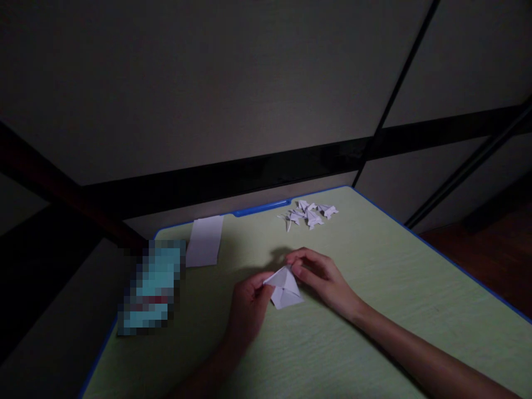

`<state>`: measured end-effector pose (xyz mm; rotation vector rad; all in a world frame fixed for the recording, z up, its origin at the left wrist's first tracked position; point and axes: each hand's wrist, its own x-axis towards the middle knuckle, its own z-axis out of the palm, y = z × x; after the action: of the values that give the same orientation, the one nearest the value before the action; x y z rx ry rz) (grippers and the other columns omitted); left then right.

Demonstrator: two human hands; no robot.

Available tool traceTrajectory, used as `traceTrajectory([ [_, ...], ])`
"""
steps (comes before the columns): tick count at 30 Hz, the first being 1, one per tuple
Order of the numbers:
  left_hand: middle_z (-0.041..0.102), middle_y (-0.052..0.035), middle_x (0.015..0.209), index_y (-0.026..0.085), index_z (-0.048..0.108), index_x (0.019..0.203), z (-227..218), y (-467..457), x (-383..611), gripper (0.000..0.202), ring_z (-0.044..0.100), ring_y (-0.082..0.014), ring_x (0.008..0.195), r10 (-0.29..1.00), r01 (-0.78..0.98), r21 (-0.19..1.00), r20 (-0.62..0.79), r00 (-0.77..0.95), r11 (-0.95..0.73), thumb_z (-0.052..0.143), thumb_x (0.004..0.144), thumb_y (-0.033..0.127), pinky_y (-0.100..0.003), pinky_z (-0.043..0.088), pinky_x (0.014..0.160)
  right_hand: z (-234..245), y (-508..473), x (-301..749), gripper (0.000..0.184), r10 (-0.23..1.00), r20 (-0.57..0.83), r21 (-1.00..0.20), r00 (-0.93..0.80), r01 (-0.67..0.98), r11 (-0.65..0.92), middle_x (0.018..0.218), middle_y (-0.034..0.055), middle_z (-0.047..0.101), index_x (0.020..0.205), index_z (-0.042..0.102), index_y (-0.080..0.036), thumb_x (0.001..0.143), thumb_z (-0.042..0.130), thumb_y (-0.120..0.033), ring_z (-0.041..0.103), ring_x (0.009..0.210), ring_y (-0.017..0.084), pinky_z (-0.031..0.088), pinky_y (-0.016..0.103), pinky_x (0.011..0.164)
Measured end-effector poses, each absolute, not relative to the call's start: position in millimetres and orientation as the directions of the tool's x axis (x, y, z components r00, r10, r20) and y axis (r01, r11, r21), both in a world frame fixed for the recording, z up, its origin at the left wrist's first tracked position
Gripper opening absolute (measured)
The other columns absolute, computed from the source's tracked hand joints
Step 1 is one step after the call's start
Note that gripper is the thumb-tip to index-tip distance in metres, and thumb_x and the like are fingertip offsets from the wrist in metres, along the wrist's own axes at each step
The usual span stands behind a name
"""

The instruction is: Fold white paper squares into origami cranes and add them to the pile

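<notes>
A partly folded piece of white paper (285,292) is held just over the table, its top coming to a point and creases crossing its middle. My left hand (249,305) pinches its left corner, thumb on the near face. At the upper right tip, the thumb and fingertips of my right hand (318,274) close on the paper. Beyond my hands, several small folded white paper figures (312,218) lie in a group near the table's far edge.
A stack of white paper sheets (205,241) lies at the far left of the light green table (374,343). Beside it is a blurred turquoise item (153,285). A blue handle (262,208) sits on the blue-edged far rim, before a cabinet front (233,88).
</notes>
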<state>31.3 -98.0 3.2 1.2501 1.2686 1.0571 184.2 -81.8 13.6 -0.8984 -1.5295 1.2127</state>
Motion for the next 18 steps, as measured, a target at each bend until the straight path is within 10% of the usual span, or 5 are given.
traceTrajectory([
  [5,0.065,-0.0034,0.062,0.010,0.068,0.078,1.1,-98.8,32.0,0.025,0.054,-0.0141,0.056,0.994,0.117,0.991,-0.075,0.077,0.066,0.050,0.063,0.019,-0.019,0.040,0.049,8.7,-77.0,182.0,0.026,0.923,0.016,-0.995,-0.385,-0.100,-0.024,0.051,-0.0047,0.048,0.066,0.054,-0.013,0.069,0.059,-0.039,0.041,0.044,0.005,0.031,0.018,0.042],
  [18,0.061,-0.0014,0.057,0.009,0.067,0.079,0.7,-99.5,32.2,0.026,0.048,-0.0109,0.051,0.989,0.111,0.989,-0.109,0.101,0.098,0.048,0.064,0.020,-0.017,0.035,0.046,8.7,-77.5,181.4,0.024,0.931,-0.063,-0.990,-0.360,-0.095,-0.104,0.049,-0.0053,0.048,0.058,0.053,-0.012,0.064,0.064,-0.032,0.039,0.042,0.004,0.027,0.017,0.041],
])
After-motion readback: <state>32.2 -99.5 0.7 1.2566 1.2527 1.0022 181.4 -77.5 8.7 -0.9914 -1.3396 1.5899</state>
